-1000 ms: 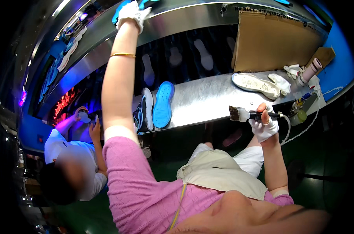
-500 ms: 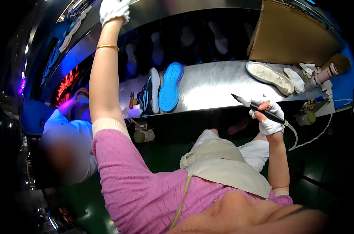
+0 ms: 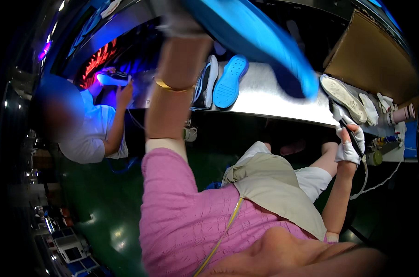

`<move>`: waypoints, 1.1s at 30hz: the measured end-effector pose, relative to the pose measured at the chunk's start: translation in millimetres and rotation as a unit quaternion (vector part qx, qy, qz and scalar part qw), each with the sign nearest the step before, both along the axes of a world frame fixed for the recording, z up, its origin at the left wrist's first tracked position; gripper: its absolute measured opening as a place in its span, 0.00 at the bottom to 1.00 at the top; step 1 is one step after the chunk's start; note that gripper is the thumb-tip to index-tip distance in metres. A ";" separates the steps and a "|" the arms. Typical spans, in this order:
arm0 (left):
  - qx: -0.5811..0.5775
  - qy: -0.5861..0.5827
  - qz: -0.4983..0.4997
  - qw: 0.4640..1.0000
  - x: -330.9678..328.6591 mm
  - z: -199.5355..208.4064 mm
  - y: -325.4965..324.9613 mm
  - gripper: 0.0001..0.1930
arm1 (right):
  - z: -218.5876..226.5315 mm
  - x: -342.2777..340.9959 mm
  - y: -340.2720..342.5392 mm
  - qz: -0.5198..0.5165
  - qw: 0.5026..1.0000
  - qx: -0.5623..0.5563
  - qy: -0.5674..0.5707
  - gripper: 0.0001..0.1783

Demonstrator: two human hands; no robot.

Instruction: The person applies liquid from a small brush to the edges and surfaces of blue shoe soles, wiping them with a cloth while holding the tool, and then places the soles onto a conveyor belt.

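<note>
My left hand [image 3: 184, 21], gloved in white and smeared by motion, is raised at the top of the view. It grips one end of a blue shoe sole [image 3: 265, 39], which hangs tilted over the metal bench. In my right hand [image 3: 349, 148], in a white glove with some bare fingertips, is a black-handled glue brush [image 3: 342, 122] with a tube at its rear end; its bristles point up and away. On the bench lie another blue sole [image 3: 230, 82] and, beside it, a dark shoe upper with a pale bottom [image 3: 211, 79]. An off-white shoe piece [image 3: 344, 98] rests further right.
The metal bench [image 3: 276, 99] runs across in front of me. A cardboard box [image 3: 373, 57], crumpled white gloves [image 3: 369, 110] and a pink roll [image 3: 402, 113] are at the right. At the left, a co-worker [image 3: 96, 122] handles a shoe under blue light.
My left arm has come back from the far rack, bringing a blue sole over the bench. The brush in my right hand is now more upright. The view has shifted left, showing more of the co-worker.
</note>
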State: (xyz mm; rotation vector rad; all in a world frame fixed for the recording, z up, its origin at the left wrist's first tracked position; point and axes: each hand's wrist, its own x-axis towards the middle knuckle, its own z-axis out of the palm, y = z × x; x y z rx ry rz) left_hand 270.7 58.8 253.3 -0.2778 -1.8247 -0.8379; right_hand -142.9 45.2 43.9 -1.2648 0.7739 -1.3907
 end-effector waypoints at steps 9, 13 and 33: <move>0.751 0.338 -0.185 0.536 -147.1 -252.5 49.0 0.50 | 0.3 -27.2 10.9 0.059 0.996 0.044 0.058 0.14; 0.707 0.350 -0.245 0.564 -142.8 -263.1 86.2 0.52 | -3.3 -2.0 13.9 0.091 0.992 0.004 0.086 0.13; 0.673 0.400 -0.112 0.612 -148.0 -251.8 49.8 0.50 | 46.9 83.6 47.5 0.227 0.848 -0.330 0.348 0.13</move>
